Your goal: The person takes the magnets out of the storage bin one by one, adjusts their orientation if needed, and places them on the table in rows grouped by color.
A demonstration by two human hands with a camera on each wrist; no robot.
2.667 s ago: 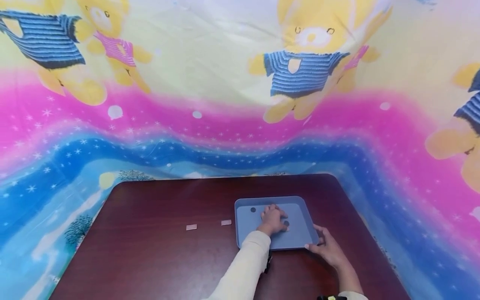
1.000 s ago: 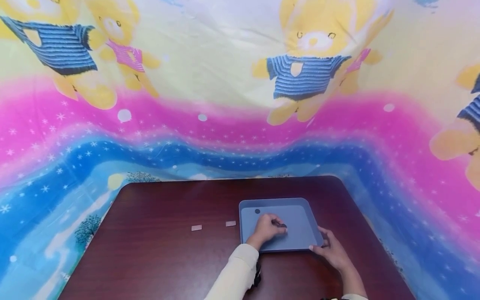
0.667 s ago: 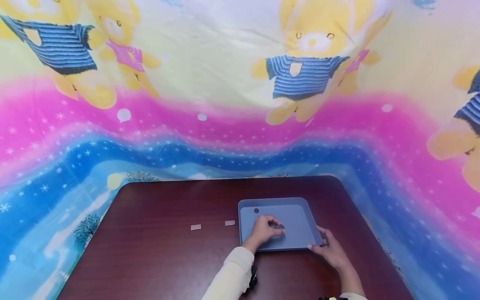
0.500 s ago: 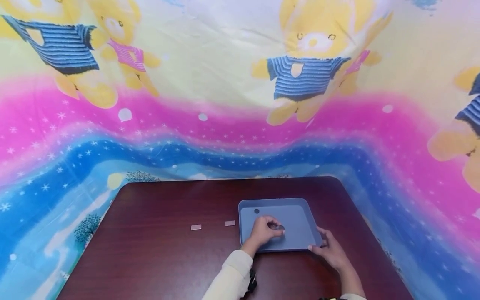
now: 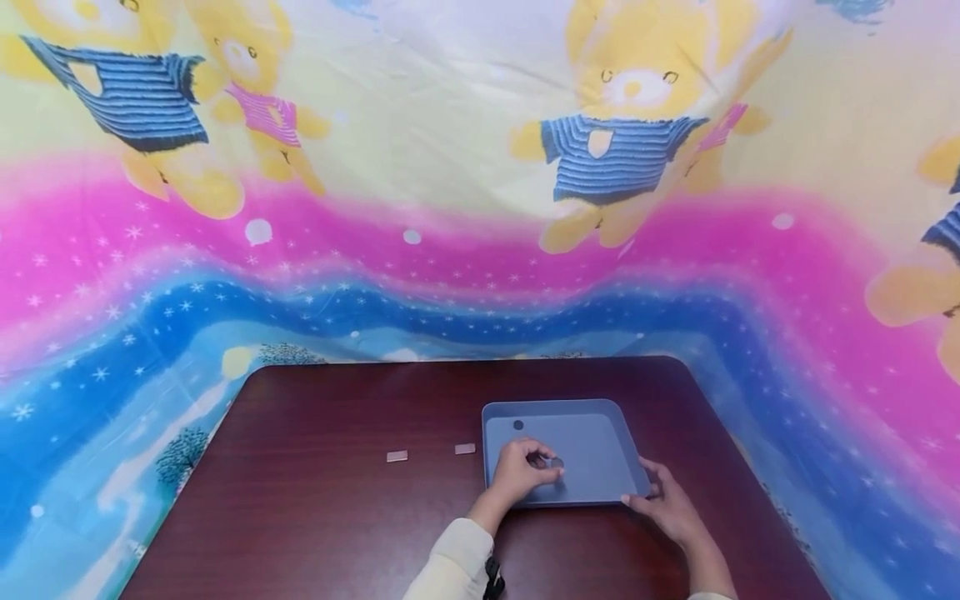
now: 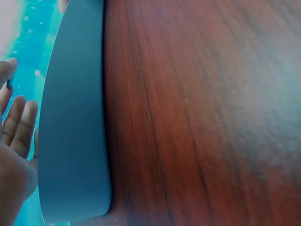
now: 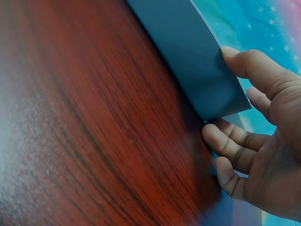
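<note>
A large cloth covers the whole background; it is printed with yellow bears in striped shirts, and below them with pink and blue bands carrying snowflakes. In front of it is the counter, dark red-brown, and its wood grain is seen well in both wrist views. On the right half of this counter lies the tray, grey-blue and shallow, having rounded corners. A cream sleeve comes from the near edge, on the left arm. Of the two hands, the right hand grips the tray at its near right corner: the thumb is against the near wall, and the other fingers are around the corner. The left hand is over the inside of the tray, with its thumb and forefinger brought together on a small thing. A black strap is at the left wrist. To the left of the tray, two small pinkish rectangular pieces lie flat, apart from each other; the right piece is near the tray wall, the left piece is farther. The smallest are two dark discs: the held disc is pinched by the left hand, and the other disc lies inside the tray, near its far left corner.
</note>
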